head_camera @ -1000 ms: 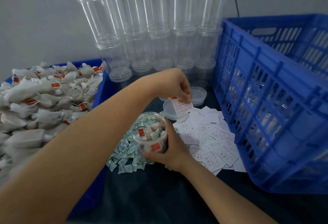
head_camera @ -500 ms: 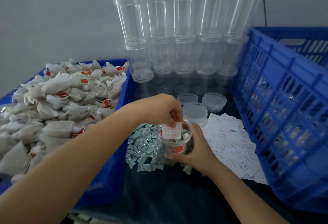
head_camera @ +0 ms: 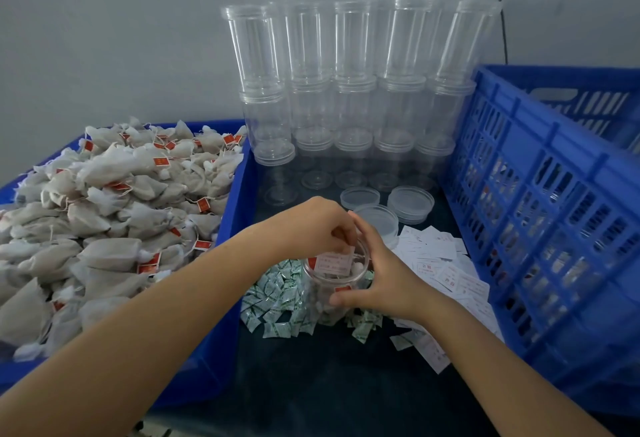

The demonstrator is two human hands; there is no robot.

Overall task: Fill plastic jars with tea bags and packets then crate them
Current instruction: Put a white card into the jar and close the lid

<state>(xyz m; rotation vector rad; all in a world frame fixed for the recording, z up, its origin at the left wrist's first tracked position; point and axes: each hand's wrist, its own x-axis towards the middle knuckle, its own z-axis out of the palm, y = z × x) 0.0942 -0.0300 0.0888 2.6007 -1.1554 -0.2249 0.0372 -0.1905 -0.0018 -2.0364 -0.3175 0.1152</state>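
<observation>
While your right hand (head_camera: 384, 284) wraps around the clear jar (head_camera: 334, 289), thumb on its near wall and fingers curled over the far rim, your left hand (head_camera: 320, 225) pinches a white paper slip (head_camera: 333, 262) at the jar's open mouth; the slip stands partly inside, above the tea bags already in the jar. That jar sits on the dark table (head_camera: 329, 384), on a scatter of small green-and-white packets (head_camera: 277, 301); more white slips (head_camera: 446, 277) lie just to its right. To your left, a blue tray (head_camera: 232, 298) is heaped with tea bags (head_camera: 114, 215) bearing red tags; to your right stands a blue crate (head_camera: 540, 229). Behind the jar, 3 loose lids (head_camera: 410, 203) rest before stacked empty jars (head_camera: 353, 90) against the wall.
</observation>
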